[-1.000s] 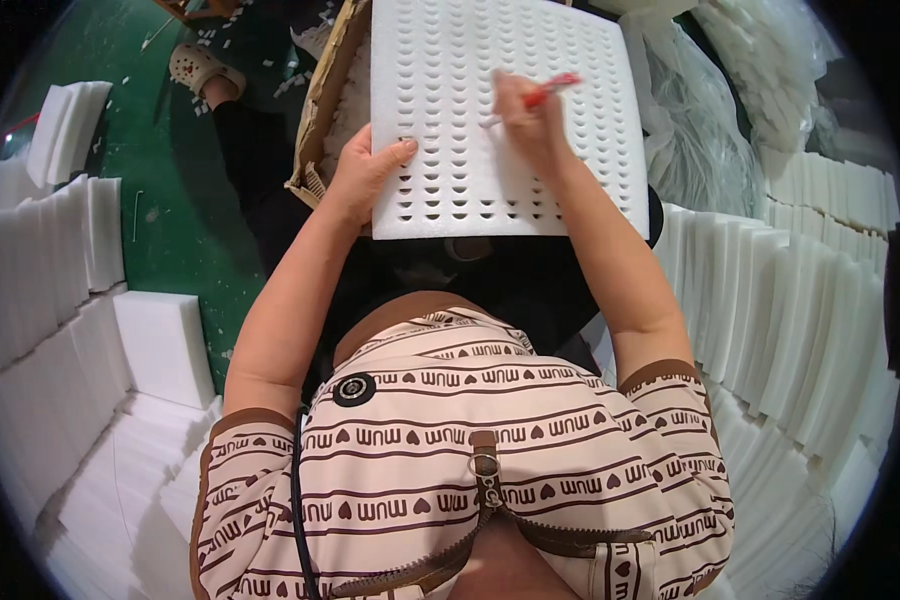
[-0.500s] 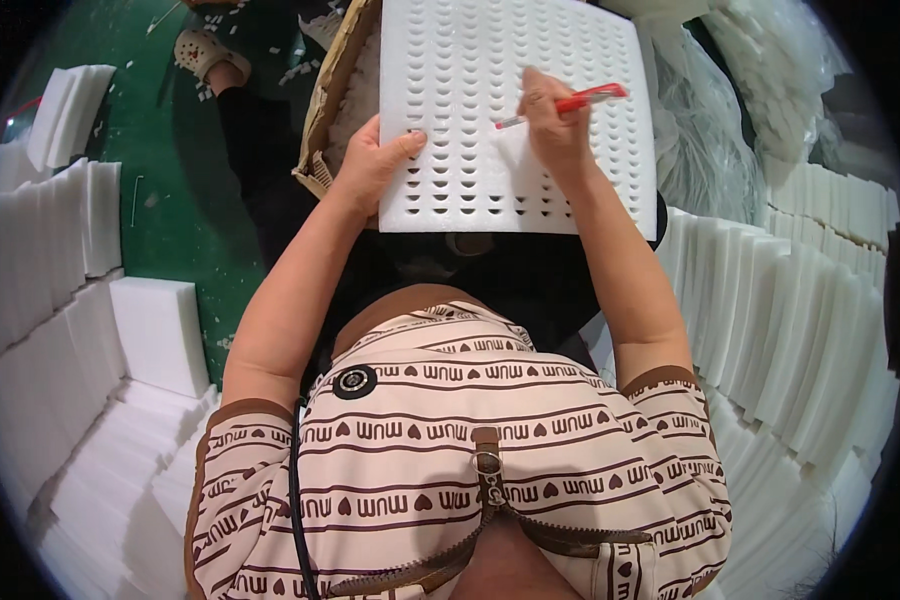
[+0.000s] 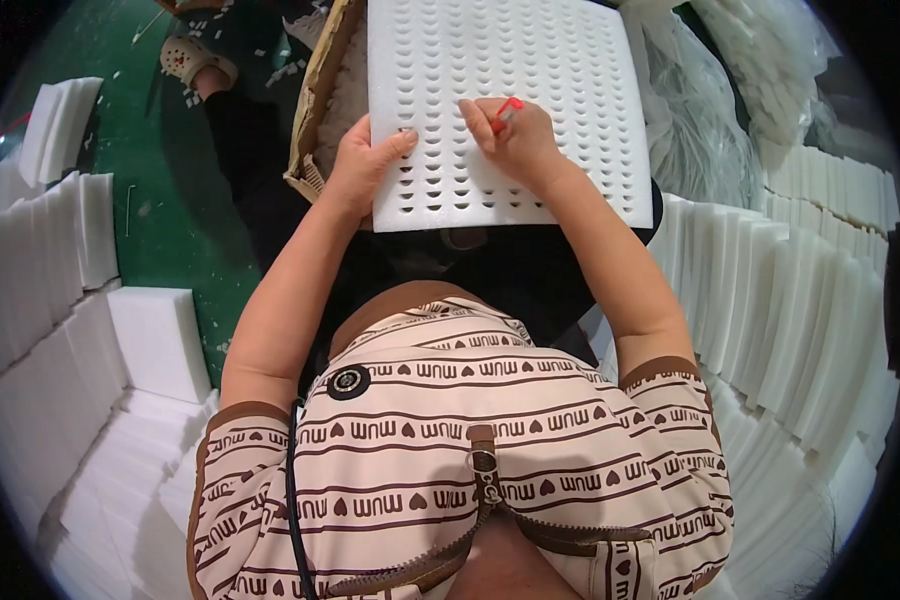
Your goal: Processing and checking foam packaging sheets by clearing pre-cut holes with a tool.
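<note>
The fingers of the right hand (image 3: 515, 140) are curled and pinching a slim pen (image 3: 511, 108), red with a paler stretch along its middle; its writing end is hidden by the hand. On the left hand (image 3: 363, 165), the thumb presses flat on the top face of a foam sheet (image 3: 515, 55), gripping its left edge; the other fingers are mostly tucked out of sight.

The sheet is white, flat and roughly square, with a smooth matte face and straight sides. Small half-moon slots cover it in even rows and columns; those at the lower left show dark, while most others look pale grey. Its near edge sits above the dark trousers (image 3: 410, 255) on the person's lap, and its left side lies next to a cardboard box (image 3: 315, 110) with a ragged rim.

Clear plastic wrap (image 3: 700, 125) bunches to the right. Stacked white foam slabs (image 3: 770, 310) stand on both sides, above a green floor (image 3: 160, 220).
</note>
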